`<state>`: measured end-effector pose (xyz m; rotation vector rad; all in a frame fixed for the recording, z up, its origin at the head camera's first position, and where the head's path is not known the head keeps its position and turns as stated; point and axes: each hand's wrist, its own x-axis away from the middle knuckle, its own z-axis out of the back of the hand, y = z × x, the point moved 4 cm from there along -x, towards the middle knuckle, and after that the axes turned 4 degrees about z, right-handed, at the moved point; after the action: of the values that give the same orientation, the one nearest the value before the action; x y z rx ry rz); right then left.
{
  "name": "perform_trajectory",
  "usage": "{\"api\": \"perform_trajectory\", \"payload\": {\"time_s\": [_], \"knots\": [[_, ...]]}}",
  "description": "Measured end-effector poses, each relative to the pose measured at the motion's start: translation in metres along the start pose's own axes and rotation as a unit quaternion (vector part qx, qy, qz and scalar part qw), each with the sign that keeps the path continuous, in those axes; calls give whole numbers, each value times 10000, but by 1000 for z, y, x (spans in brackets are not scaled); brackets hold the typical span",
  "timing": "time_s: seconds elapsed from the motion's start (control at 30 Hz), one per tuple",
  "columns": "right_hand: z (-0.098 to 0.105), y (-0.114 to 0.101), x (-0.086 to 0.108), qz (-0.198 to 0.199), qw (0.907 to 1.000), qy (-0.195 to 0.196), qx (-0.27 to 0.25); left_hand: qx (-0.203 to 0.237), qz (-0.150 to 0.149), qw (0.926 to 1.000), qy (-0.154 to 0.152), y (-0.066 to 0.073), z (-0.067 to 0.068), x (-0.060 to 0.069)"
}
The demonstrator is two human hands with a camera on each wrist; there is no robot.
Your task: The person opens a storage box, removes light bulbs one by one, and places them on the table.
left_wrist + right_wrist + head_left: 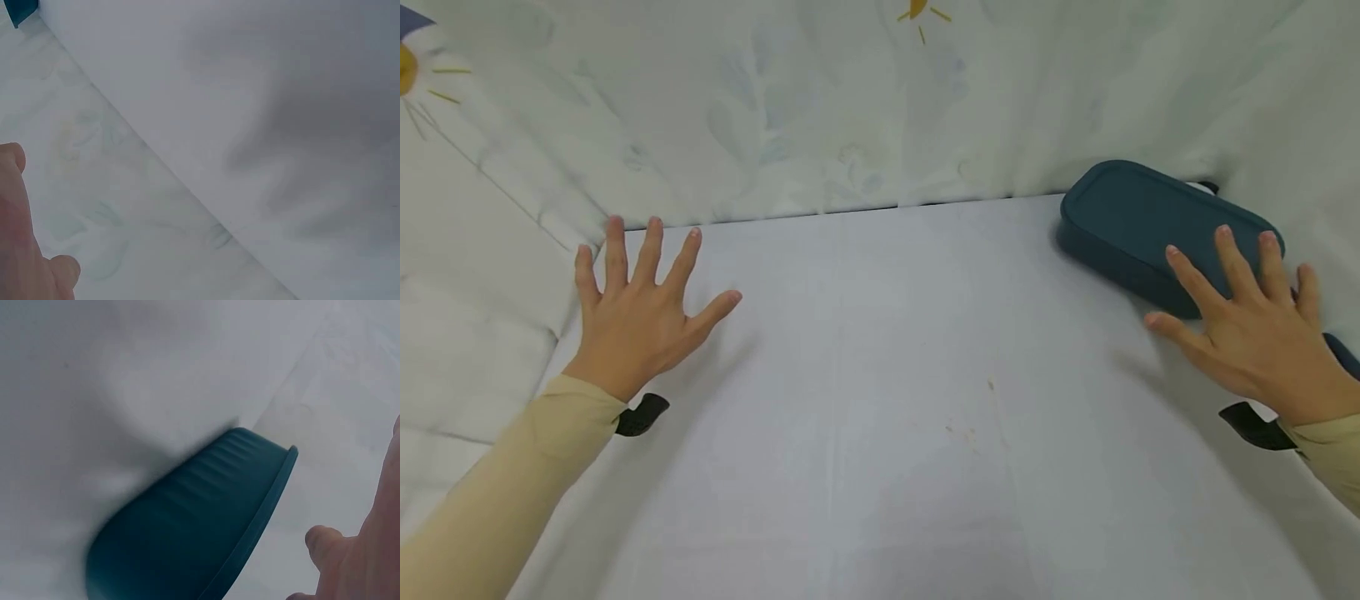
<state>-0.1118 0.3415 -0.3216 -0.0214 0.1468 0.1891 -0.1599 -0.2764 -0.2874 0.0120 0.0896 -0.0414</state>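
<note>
My left hand (638, 321) hovers over the left part of the white table with its fingers spread, casting a shadow on the surface. It holds nothing. On the right, my right hand (1262, 333) is also spread, in front of and partly over a dark teal case (1157, 221) with rounded ends. Whether any fingertip touches the case I cannot tell from the head view. In the right wrist view the ribbed side of the teal case (187, 519) shows, with a gap between it and the visible fingers. The left wrist view shows only part of the left hand (25, 231).
A white sheet covers the table (850, 375), with small brownish marks (962, 433) right of the middle. Pale leaf-patterned curtain (820, 108) hangs along the back and sides. Behind the case sits a small black-and-white item (1206, 186), and a dark blue edge (1342, 357) shows beyond the right hand.
</note>
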Motion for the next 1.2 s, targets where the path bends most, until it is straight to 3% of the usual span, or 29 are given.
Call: {"api": "perform_trajectory", "payload": {"time_s": [0.13,0.23,0.3,0.4,0.47,0.57,0.77,1.0,1.2], "knots": [[1,6,-1,-311,9992,-230,-88,18,-79,10000,28,9,5,-10],[5,8,-1,-179,9989,414,-111,23,-113,9999,37,15,7,-16],[5,12,-1,-233,9980,564,-190,65,-96,9999,-30,19,8,-21],[3,21,-2,-489,9975,335,-386,165,-58,9998,-62,24,7,-27],[0,28,-2,-843,9951,-109,-497,230,-53,9997,-63,29,7,-31],[-2,36,-3,-1009,9931,-255,-540,295,-78,9995,-9,37,7,-39],[-5,46,-3,-1179,9904,-319,-643,324,-144,9993,72,51,8,-53],[-8,55,-3,-1137,9921,297,-429,306,-322,9990,72,66,4,-67],[-16,68,-3,-1594,9843,-347,-677,208,-440,9988,-34,83,0,-75]]}}
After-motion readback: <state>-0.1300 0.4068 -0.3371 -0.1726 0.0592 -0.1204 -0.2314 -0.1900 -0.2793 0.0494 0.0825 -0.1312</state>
